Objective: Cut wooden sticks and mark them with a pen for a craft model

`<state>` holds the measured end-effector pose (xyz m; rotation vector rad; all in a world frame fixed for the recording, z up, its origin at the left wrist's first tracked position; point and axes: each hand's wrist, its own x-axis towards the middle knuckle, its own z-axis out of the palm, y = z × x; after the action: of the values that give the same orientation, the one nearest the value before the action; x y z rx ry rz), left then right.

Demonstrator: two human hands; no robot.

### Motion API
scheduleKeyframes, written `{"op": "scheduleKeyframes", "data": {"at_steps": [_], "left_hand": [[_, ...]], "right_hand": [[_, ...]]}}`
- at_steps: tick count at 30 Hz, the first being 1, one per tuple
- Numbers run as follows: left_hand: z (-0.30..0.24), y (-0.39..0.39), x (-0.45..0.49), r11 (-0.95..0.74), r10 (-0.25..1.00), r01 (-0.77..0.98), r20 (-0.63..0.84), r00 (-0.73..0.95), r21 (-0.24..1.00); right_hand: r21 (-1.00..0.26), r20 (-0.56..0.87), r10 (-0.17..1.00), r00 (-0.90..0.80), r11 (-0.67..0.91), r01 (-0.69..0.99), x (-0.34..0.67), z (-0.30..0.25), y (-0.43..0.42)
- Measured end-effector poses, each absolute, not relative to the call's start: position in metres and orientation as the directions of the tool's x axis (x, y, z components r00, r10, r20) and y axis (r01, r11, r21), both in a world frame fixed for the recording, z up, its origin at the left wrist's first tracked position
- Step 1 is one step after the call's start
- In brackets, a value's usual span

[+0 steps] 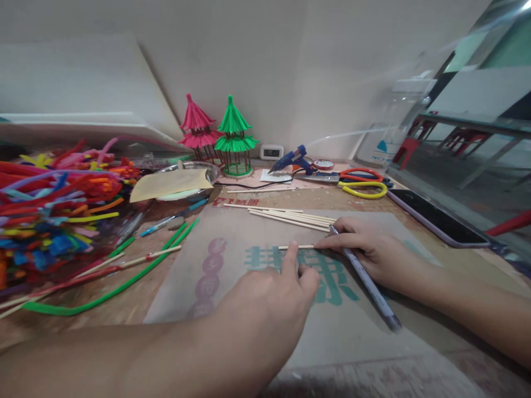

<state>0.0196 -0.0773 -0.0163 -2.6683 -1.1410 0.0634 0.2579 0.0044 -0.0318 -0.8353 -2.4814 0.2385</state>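
Note:
A short thin wooden stick lies on the translucent printed sheet. My left hand reaches over from below, its stretched index fingertip resting on that stick and its other fingers loosely bent. My right hand grips a pale purple pen slanting down to the right; its fingertips touch the stick's right end. Just beyond, several longer wooden sticks lie in a loose bundle, partly under my right hand's fingers.
Pipe cleaners are heaped at left, beside a metal bowl covered by paper. Pink and green pagoda models stand at the wall. A blue glue gun, scissors and a phone lie back right.

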Motion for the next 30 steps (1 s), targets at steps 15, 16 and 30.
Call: {"op": "scheduleKeyframes", "data": {"at_steps": [15,16,30], "left_hand": [[0.001,-0.070,0.024,-0.603,0.798,0.786,-0.079,0.598,-0.139],[0.001,-0.069,0.024,-0.604,0.796,0.786,-0.065,0.602,-0.131],[0.009,-0.068,0.027,-0.630,0.774,0.732,-0.129,0.620,-0.260]], "right_hand": [[-0.393,0.393,0.659,-0.641,0.751,0.531,0.255,-0.024,0.001],[-0.417,0.424,0.670,-0.609,0.742,0.525,0.255,-0.022,0.000],[-0.804,0.259,0.925,-0.278,0.366,0.469,0.244,-0.016,-0.005]]}}
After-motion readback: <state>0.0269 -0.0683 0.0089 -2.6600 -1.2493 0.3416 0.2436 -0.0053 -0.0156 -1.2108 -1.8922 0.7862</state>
